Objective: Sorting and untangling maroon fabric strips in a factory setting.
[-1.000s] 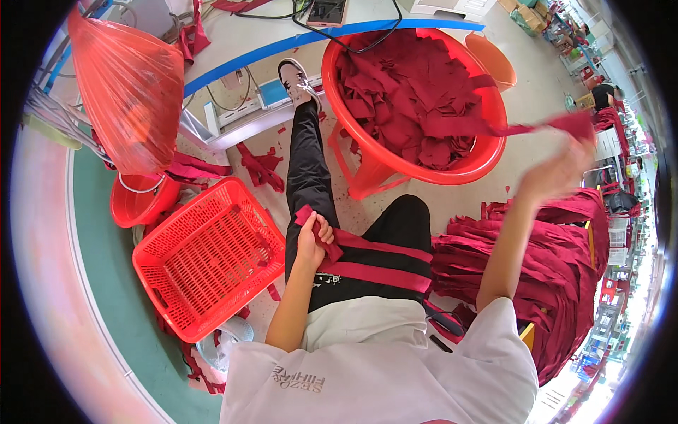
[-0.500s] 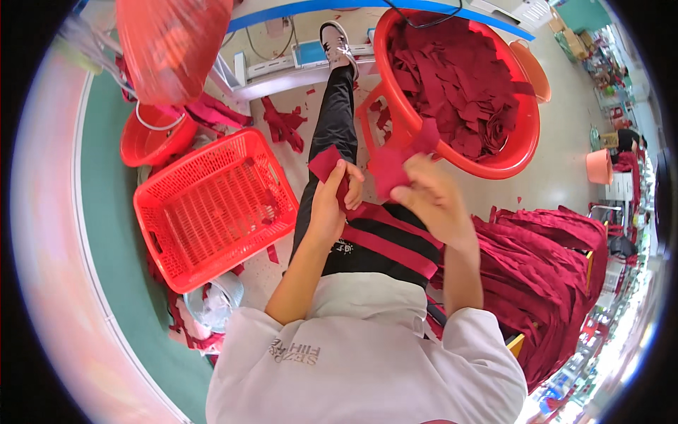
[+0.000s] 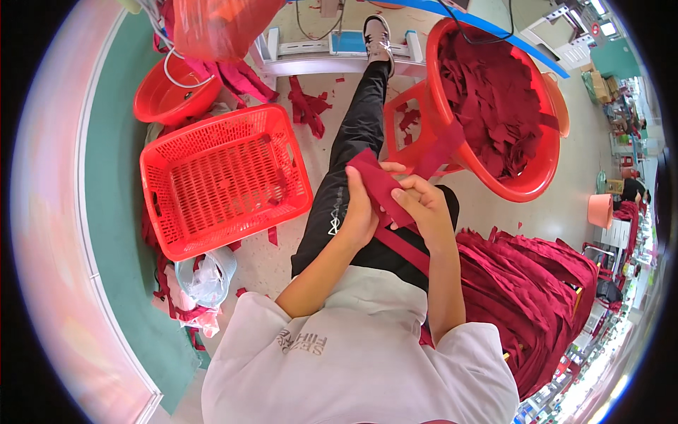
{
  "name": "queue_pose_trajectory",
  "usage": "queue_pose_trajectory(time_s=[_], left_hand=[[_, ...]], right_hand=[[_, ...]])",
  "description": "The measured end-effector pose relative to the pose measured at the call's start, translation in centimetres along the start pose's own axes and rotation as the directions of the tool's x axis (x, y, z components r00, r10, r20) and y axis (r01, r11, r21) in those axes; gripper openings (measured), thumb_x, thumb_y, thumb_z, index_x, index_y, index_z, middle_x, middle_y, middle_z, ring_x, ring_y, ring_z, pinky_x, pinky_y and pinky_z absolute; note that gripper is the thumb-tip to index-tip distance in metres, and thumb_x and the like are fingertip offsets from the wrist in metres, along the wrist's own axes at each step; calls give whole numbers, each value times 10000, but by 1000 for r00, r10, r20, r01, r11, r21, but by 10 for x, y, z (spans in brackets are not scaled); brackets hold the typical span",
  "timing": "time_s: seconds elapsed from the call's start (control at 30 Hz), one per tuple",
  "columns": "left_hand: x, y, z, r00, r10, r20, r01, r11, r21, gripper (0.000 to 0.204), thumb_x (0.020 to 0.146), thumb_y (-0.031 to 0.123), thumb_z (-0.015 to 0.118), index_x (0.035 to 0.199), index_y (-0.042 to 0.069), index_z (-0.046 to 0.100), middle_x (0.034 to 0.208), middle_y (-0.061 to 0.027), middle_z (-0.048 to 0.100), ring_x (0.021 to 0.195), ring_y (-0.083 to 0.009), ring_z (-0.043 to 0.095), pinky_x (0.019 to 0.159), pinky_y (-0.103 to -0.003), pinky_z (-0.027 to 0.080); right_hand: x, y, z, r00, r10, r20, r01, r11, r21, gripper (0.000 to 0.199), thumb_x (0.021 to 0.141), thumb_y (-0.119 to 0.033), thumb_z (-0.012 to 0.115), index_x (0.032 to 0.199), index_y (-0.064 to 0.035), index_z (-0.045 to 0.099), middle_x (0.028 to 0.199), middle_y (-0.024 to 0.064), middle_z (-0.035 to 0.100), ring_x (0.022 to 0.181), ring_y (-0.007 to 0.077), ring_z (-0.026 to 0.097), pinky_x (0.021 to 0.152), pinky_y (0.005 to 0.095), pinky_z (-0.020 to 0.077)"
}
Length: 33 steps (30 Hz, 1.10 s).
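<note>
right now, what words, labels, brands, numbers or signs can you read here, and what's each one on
White short-sleeved fabric shirt: grey lettering on the chest, left uncopied.
Black fabric trousers: small white print on the left leg, too small to read.
Held dark red cloth strip: no print shows.
Far off at right: anything printed is too small and blurred to read.

A flat, oblong, dark-red fabric piece slants, held between left hand and right hand; a narrow, dark-red fabric strip extends up and rightward beyond them.
</note>
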<state>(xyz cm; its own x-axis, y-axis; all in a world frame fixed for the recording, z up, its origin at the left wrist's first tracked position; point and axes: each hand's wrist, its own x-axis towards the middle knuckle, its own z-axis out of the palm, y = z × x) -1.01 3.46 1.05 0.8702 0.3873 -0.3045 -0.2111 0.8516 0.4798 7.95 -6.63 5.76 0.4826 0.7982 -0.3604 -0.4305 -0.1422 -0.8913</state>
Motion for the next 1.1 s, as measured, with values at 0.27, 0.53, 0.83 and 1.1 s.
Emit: queue_pose_trajectory(time_s=[0.27, 0.53, 0.83, 1.1], left_hand=[[-3, -4, 1, 997, -20, -74, 37, 974, 224, 271, 1010, 314, 514, 1086, 68, 600, 984, -10, 597, 873, -59, 568, 706, -202, 464], [2, -6, 1, 998, 35, -61, -18, 965, 260, 293, 1020, 329, 489, 1052, 66, 615, 933, -10, 595, 811, -53, 565, 632, -190, 448], [1, -19, 11, 985, -13, -170, 58, 964, 259, 304, 1018, 341, 494, 1035, 67, 621, 870, -1, 601, 751, -62, 568, 604, -218, 444], [30, 26, -16, 970, -215, 118, 243, 905, -350, 406, 1019, 341, 442, 675, 136, 379, 600, 4, 367, 652, -188, 443, 730, -344, 415]], right_hand=[[0, 23, 5, 988, -112, -109, 106, 992, -63, 62, 950, -52, 569, 965, 4, 590, 735, 33, 641, 590, 76, 605, 513, 240, 543], [-11, 25, 4, 986, -64, -152, 56, 997, -53, 80, 942, -11, 567, 1018, 4, 546, 784, 48, 651, 626, 90, 613, 542, 231, 525], [-12, 34, -5, 961, -209, -181, 190, 975, -115, 299, 884, 21, 643, 1043, -43, 398, 882, 67, 658, 737, 48, 578, 665, 212, 479], [-51, 42, -58, 976, 210, -58, -193, 710, -678, 386, 824, -259, 715, 1112, -50, 568, 754, 156, 667, 633, 259, 662, 585, 368, 511]])
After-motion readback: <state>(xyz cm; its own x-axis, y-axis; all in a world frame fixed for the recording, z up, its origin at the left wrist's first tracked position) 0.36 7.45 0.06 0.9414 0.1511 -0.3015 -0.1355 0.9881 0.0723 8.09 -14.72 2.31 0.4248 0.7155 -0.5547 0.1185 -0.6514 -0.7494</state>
